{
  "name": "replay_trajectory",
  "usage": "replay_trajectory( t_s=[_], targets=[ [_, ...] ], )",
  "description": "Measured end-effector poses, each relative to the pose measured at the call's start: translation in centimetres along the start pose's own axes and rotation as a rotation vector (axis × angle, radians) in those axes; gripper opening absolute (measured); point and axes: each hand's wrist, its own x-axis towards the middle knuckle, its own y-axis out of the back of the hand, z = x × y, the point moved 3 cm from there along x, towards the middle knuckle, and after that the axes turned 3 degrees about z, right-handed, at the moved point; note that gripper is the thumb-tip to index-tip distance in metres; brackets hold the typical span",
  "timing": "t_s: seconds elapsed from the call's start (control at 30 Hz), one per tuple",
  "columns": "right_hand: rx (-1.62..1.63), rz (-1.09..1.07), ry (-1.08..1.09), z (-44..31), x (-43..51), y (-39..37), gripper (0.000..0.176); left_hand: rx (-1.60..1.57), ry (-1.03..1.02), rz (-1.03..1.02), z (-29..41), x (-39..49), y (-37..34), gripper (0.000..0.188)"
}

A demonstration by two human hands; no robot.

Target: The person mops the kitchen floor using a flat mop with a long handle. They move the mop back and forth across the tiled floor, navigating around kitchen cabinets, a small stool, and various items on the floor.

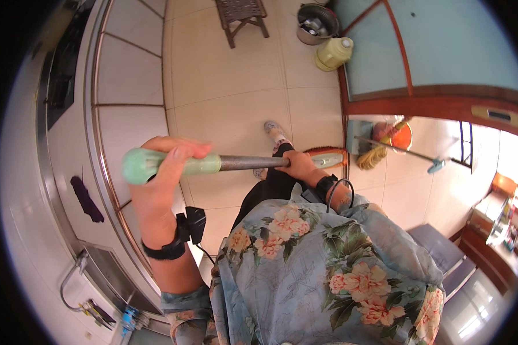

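A pole (252, 162) with a pale green grip (200, 164) lies across the view in front of my body. My left hand (164, 161) is around the green grip near its rounded end. Further down, my right hand (301, 165) is closed around the dark metal shaft. Just past my right hand, an orange and white brush head (332, 159) with dark bristles rests low by the doorway. My right hand hides whether the shaft joins it.
To the left runs a counter with a stove (62, 82), a dark cloth (86, 199) and a sink (108, 267). Ahead stand a stool (241, 13), a metal pot (306, 35) and a yellow thermos (334, 54). By the sliding door (414, 97) are a dustpan (359, 129), a straw broom (373, 157) and an orange bucket (401, 138).
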Motion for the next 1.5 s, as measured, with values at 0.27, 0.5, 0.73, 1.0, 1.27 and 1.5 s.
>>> replay_trajectory(
  t_s=[0.27,0.5,0.73,1.0,1.27,1.5],
  targets=[
    [-0.192,-0.175,0.483,-10.9,2.8,4.0,0.042,-0.007,-0.368,0.232,6.4,-8.0,9.3,0.032],
    [-0.164,-0.191,0.777,-18.2,3.1,5.5,0.032,-0.025,-0.62,0.628,7.2,-21.1,10.5,0.049],
    [-0.199,-0.028,1.046,-22.7,8.0,5.8,0.024,0.123,-0.701,0.606,6.9,-26.6,6.4,0.051],
    [-0.076,0.085,1.025,-22.0,15.7,1.9,0.016,0.297,-0.522,0.669,2.6,-21.8,2.7,0.041],
    [-0.183,-0.032,1.086,-15.2,15.0,-0.7,0.028,0.136,-0.441,0.754,-2.4,-25.8,-4.5,0.032],
    [-0.21,-0.119,1.09,-9.7,10.7,-2.3,0.028,0.104,-0.356,0.754,-5.9,-31.8,-9.7,0.024]
  ],
)
